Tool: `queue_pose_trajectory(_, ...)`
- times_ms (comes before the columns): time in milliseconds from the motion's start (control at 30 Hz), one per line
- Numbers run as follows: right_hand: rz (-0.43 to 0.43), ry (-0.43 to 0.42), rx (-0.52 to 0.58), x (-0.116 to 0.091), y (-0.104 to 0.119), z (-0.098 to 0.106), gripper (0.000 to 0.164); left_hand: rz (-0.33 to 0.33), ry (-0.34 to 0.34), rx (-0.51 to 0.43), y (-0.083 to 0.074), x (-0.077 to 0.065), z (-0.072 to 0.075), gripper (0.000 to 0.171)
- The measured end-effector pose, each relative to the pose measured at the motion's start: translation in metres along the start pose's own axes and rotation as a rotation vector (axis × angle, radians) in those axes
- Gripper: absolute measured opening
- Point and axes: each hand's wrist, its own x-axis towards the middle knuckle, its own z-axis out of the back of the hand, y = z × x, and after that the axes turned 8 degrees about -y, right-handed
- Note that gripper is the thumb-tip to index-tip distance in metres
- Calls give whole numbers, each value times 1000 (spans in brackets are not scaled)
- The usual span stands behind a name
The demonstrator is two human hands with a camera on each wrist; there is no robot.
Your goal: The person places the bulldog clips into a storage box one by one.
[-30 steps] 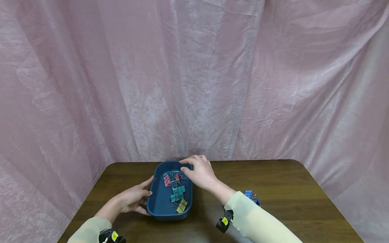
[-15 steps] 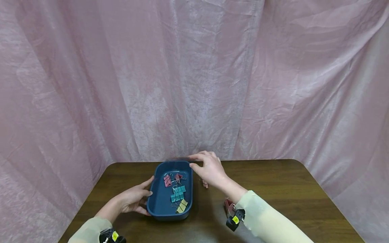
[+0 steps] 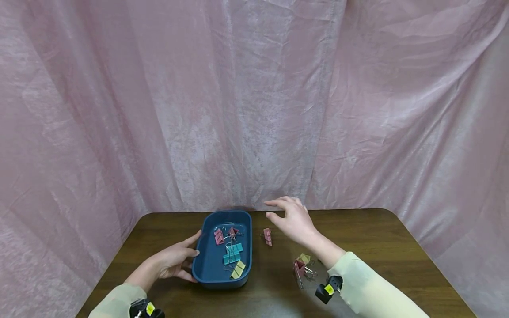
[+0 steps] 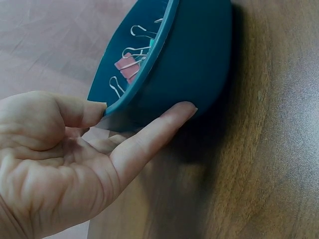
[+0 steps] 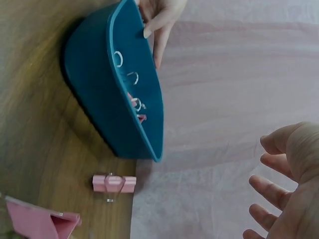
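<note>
My left hand (image 3: pixel 175 260) holds the dark blue plastic box (image 3: pixel 208 265) by its left wall. Its thumb (image 4: pixel 92 113) rests at the rim, and a straight finger (image 4: pixel 149 137) lies along the outer wall. Inside are pink binder clips (image 3: pixel 219 236), teal binder clips (image 3: pixel 232 258) and a yellow binder clip (image 3: pixel 237 270). To the right of the box, my right hand (image 3: pixel 296 223) hovers over the far part of the table, fingers spread and nothing between them. Below it lies a loose pink binder clip (image 3: pixel 268 237).
Another pink binder clip (image 3: pixel 299 268) and a yellow binder clip (image 3: pixel 304 258) lie beside my right forearm on the wooden table (image 3: pixel 381 251). A pink curtain (image 3: pixel 254 110) hangs right behind the table's far edge.
My right hand has drawn back from the box's far right rim toward the right, uncovering pink and yellow clips on the table; its sleeve now hides the blue ones. The left hand has stayed put.
</note>
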Motion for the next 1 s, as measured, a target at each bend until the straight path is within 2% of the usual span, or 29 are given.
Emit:
queue_pose_trajectory(467,-37,-13,8,-9,-20,20,33,3,-3,4,-1,1,1,74)
queue_pose_trajectory(800,-32,-42,-10,-12,-33,33,34,12,-27,16,-2,3,0,72)
queue_pose_trajectory(1000,-28,-66,-27,-15,-43,41,34,5,-14,7,0,3,1,73)
